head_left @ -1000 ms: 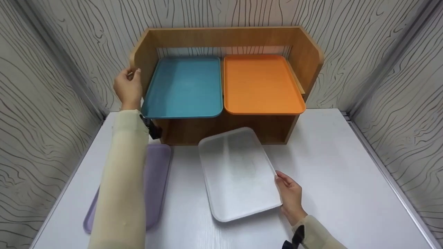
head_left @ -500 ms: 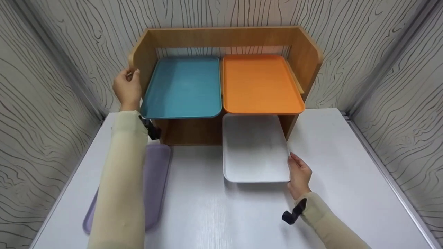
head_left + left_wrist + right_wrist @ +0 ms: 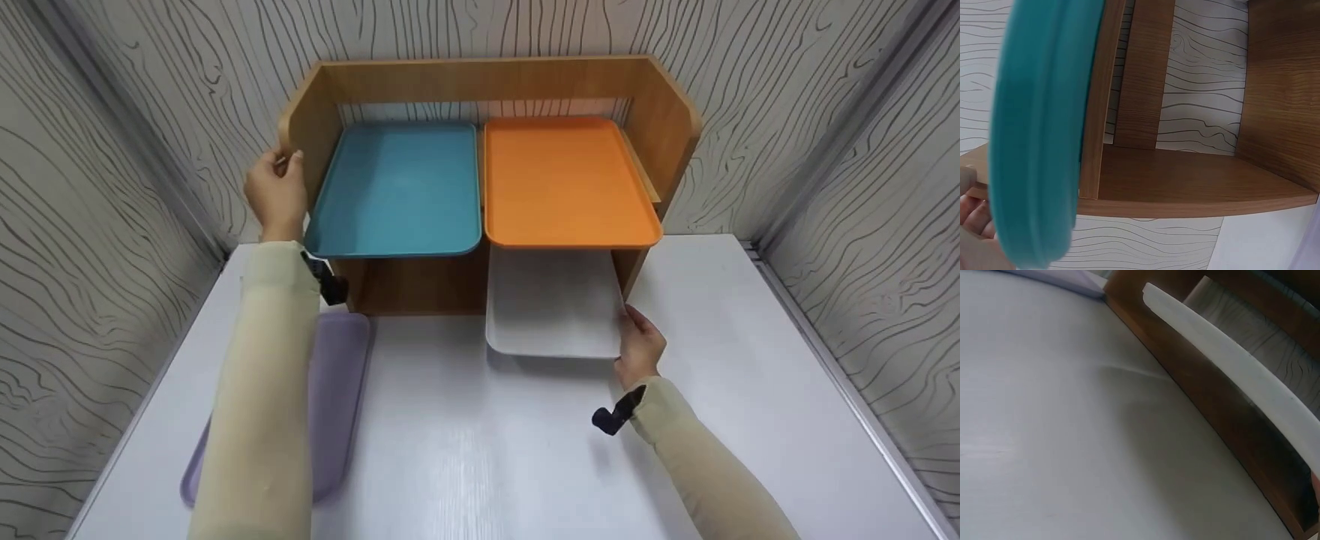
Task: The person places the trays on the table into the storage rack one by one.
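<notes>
My right hand pinches the right edge of a white tray near its front corner. The tray's back part lies inside the lower right of a wooden shelf, hidden under an orange tray. In the right wrist view, the rim of the white tray is raised above the table. At the shelf's left side panel, my left hand grips the front edge with thumb and fingers. Beside it on the upper level lies a teal tray, whose rim fills much of the left wrist view.
A purple tray lies on the white table at the left, partly hidden by my left forearm. Patterned walls stand behind and on both sides. Bare floor of the lower left compartment shows below the teal tray.
The white tray has straightened from its tilt, moved right and slid back under the orange tray, with my right hand following. My left hand has stayed on the shelf's side panel.
</notes>
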The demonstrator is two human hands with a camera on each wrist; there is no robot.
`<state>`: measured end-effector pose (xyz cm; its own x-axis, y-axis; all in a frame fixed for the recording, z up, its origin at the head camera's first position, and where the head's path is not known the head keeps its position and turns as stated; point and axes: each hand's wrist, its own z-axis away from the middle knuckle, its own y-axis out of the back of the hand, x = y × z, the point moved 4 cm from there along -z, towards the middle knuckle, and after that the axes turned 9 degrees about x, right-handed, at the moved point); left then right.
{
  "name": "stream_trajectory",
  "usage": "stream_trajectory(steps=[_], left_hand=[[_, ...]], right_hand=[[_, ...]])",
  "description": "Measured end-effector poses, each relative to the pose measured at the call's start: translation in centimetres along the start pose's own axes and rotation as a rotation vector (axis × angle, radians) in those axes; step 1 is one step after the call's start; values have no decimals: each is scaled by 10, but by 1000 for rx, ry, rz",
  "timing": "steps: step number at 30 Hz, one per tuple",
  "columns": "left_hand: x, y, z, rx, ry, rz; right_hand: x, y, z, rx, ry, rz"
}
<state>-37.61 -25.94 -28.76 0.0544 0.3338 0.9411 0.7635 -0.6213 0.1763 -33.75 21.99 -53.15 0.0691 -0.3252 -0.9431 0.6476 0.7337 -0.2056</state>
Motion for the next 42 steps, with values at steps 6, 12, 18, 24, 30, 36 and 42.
stream_trajectory(steps=[6,12,18,24,30,36,42], left_hand=[[-2,-1,1,-19,18,11],[-2,-4,1,-34,32,13],[-2,-4,-1,-14,7,11],[-1,-3,0,-24,2,3],[-2,-2,-3,-18,-5,-21],[-3,-2,-4,-12,-2,-19],[-3,-1,-3,-19,0,-21]], right_hand=[[-1,-8,-9,14,-26,17],[-4,-9,-17,-14,-25,47],[-6,-10,-20,-39,-32,94],[-6,-10,-22,-37,-30,116],[-11,-8,-19,-112,-8,225],[-3,-6,-28,-211,-24,230],[2,-7,-33,-297,-174,147]])
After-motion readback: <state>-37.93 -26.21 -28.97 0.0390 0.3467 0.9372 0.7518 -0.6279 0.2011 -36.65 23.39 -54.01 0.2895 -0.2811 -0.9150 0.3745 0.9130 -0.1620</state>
